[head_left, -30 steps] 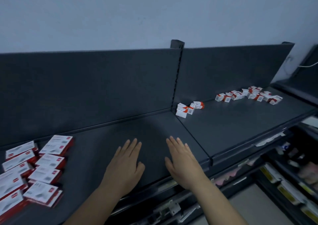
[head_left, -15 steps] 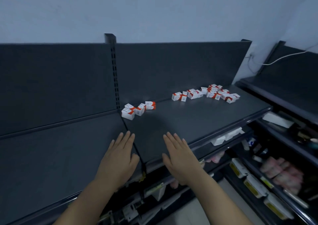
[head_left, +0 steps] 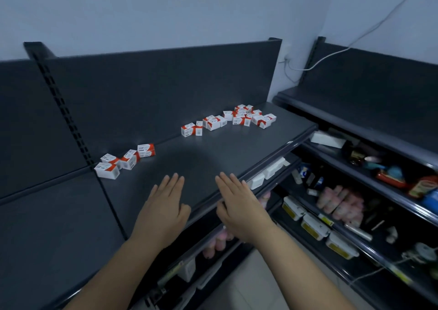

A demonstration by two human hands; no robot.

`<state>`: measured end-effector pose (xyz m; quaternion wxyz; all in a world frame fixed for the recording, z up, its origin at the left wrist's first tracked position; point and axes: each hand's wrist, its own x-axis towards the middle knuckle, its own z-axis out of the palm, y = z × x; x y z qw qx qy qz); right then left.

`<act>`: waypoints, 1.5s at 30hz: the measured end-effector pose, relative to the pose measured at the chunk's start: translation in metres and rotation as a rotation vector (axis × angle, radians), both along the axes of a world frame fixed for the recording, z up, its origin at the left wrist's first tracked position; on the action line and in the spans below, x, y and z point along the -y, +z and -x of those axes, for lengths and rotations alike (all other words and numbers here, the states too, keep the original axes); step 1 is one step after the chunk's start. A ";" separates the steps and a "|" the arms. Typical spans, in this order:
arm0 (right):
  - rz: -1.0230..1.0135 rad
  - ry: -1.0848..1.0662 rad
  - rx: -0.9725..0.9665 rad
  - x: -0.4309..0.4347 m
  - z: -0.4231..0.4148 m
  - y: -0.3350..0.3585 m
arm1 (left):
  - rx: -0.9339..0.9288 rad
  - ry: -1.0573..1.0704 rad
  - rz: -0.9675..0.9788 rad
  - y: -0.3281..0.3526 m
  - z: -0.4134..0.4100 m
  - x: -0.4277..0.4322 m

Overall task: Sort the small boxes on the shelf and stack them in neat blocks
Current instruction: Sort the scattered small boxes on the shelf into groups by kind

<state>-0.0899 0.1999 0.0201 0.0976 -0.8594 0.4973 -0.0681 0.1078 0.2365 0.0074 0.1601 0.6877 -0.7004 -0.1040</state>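
Shelf [head_left: 213, 153]: dark metal, top tier, with a back panel [head_left: 154, 89] and a slotted post [head_left: 62, 101] at its left joint. Near boxes [head_left: 125, 159]: a handful, white with red bands, lying loose and askew at the back left of the shelf just beside the post, some touching one another. Far boxes [head_left: 233, 119]: a larger scatter of the same kind toward the back right end, strung in an uneven row, several touching and a few on top of others; well apart from the near boxes. Left hand [head_left: 163, 211]: palm down over the front of the shelf, fingers straight and together, holding nothing. Right hand [head_left: 239, 205]: palm down beside it, over the shelf's front edge, fingers straight, holding nothing; whether either hand touches the metal cannot be told. Both hands well short of any box. Lower shelves [head_left: 343, 205]: at right, stocked with mixed goods, too blurred to name. Cable [head_left: 331, 56]: white, running along the wall [head_left: 166, 8].
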 end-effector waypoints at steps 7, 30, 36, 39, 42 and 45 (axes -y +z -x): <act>-0.020 -0.073 0.028 0.051 0.033 -0.001 | 0.017 -0.100 -0.014 -0.008 0.042 0.070; -0.065 -0.068 -0.002 0.282 0.106 -0.015 | -0.014 -0.105 -0.078 -0.015 0.103 0.302; -0.080 0.090 -0.030 0.341 0.112 -0.029 | 0.001 0.040 -0.102 -0.025 0.116 0.327; -0.092 0.186 -0.083 0.363 0.118 -0.033 | -0.076 0.113 -0.100 -0.029 0.127 0.333; -0.103 0.247 -0.092 0.385 0.125 -0.035 | -0.122 0.185 -0.110 -0.031 0.140 0.337; -0.091 0.294 -0.072 0.405 0.135 -0.037 | -0.145 0.251 -0.112 -0.031 0.153 0.341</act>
